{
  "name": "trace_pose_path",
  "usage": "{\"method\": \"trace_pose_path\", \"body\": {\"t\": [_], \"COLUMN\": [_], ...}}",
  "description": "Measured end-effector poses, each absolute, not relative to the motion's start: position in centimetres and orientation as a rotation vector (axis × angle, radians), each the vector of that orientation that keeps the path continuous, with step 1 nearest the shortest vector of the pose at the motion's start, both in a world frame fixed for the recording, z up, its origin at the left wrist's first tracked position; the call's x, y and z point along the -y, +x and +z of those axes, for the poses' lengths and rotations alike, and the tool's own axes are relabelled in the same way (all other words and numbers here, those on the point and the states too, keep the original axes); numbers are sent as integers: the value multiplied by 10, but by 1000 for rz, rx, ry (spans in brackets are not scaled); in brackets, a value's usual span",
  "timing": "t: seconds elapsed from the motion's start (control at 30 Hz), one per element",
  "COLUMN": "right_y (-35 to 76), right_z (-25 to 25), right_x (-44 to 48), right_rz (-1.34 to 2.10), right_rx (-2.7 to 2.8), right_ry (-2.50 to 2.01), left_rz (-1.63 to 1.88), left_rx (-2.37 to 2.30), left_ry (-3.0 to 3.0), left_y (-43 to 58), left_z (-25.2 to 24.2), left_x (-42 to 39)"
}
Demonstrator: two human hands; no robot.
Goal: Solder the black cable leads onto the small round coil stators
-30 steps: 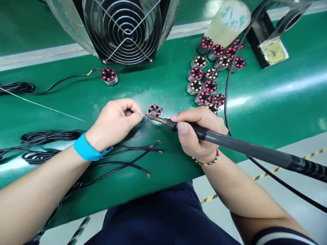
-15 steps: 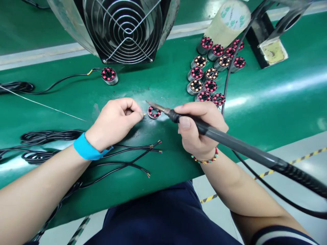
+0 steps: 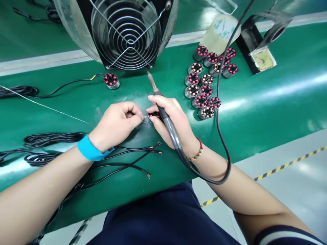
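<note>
My right hand (image 3: 173,124) holds a soldering iron (image 3: 167,122) with its tip pointing up and away from me. The thumb and fingertips of that same hand are at a small motor stator (image 3: 154,116) with red windings, which they partly cover. Just left of it, my left hand (image 3: 121,120) is closed in a pinch on thin wire ends (image 3: 145,117); most of the wire is hidden by the fingers. Below lie black cables (image 3: 133,165) with stripped, coloured ends.
A fan with a wire guard (image 3: 130,42) stands at the back. Another stator (image 3: 111,80), close to a cable end, sits before it. Several stators (image 3: 199,101) are grouped at right, near a tape roll (image 3: 219,32) and an iron stand with sponge (image 3: 263,60). Solder wire (image 3: 46,103) stretches in from the left.
My right hand has moved left to the stator, and the iron has swung from pointing left to pointing away from me. My left hand keeps its pinch. The view has shifted slightly.
</note>
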State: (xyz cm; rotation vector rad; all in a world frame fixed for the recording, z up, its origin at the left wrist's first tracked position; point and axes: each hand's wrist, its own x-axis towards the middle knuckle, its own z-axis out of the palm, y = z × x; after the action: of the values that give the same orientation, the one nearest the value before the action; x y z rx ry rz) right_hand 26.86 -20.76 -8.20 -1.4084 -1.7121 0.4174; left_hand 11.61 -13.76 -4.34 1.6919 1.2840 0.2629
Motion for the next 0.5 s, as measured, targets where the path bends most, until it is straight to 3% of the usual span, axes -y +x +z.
{"method": "trace_pose_path", "body": {"t": [0.5], "right_y": [266], "right_z": [-84], "right_x": [207], "right_rz": [388], "right_rx": [1670], "right_ry": [-1442], "left_rz": [391], "left_rx": [-1210], "left_ry": [1587], "left_y": [114], "left_z": [-41], "left_x": [136]}}
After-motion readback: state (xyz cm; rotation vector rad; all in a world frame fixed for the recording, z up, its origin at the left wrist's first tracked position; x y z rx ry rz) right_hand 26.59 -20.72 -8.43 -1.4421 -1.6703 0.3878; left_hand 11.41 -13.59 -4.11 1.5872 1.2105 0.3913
